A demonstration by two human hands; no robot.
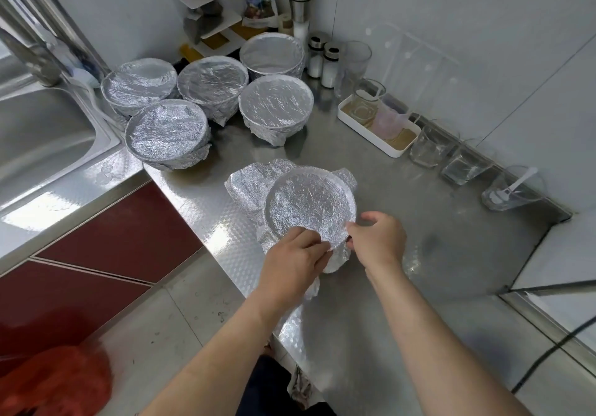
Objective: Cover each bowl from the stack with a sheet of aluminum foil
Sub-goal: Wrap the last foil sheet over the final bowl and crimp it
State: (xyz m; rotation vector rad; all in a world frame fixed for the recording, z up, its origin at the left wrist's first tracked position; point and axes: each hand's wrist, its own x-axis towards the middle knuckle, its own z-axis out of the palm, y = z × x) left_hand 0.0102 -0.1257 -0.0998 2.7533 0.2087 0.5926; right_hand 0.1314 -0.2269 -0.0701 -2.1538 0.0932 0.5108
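The bowl (309,209) sits on the desk (419,286) just ahead of both hands, its near rim between the left hand (292,262), fingers pinching the foil (337,262) edge, and the right hand (377,241), fingers curled on the foil at the rim's right.

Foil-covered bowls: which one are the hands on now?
The lone bowl nearest the person; left hand and right hand hold its foil edge. The other five cluster untouched behind it.
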